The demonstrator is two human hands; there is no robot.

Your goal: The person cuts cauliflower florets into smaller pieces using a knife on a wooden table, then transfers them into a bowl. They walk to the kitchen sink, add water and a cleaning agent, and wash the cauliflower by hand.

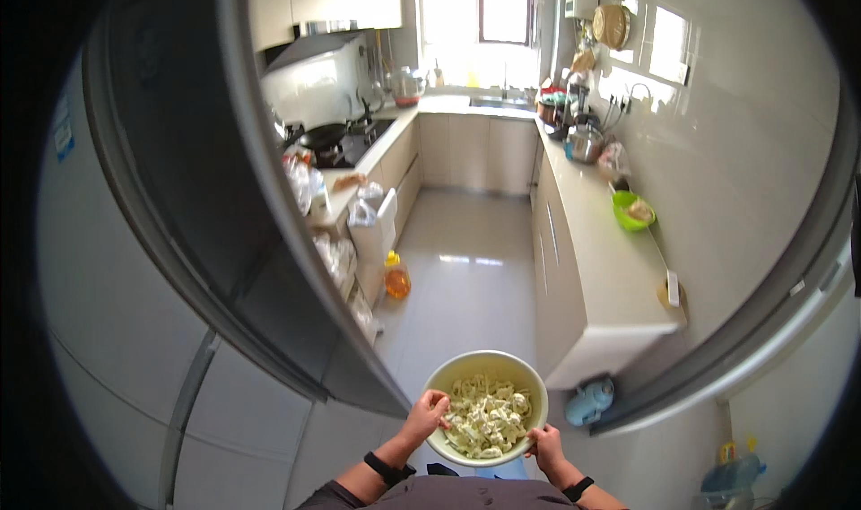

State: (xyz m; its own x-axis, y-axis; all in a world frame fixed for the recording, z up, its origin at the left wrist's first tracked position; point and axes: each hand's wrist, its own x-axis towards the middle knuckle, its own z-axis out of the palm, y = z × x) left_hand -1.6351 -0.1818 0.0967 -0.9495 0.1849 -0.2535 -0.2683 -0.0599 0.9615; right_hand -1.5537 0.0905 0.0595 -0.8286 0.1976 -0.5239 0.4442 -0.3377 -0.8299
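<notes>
Eyes left first, folks: we've got a blue sticker (63, 131) on the pale panel (99, 241) at the far side, its print too small for us to read. Down on the floor, the yellow-capped bottle (397, 281) of amber liquid stands near the left-hand cabinets, and any lettering there is too blurred for us.

Now to the centre of the action! A round, cream-coloured bowl (466, 363) is right in front of the body, well filled with pale, greenish-white pieces (487, 416). At its left side we see the left hand (430, 415), fingers bent and bunched close together, tips reaching over the rim beside the nearest pieces; whether they grip that rim or pinch a piece, we can't tell. Across at the lower right, the right hand (547, 447) clasps the rim, its fingers partly hidden from us by the bowl. That puts the bowl between the two hands.

Just beyond it, a light-blue jug (589, 402) sits near the end of the right counter (619, 286), where a bright green basket (628, 218) rests farther back.
</notes>
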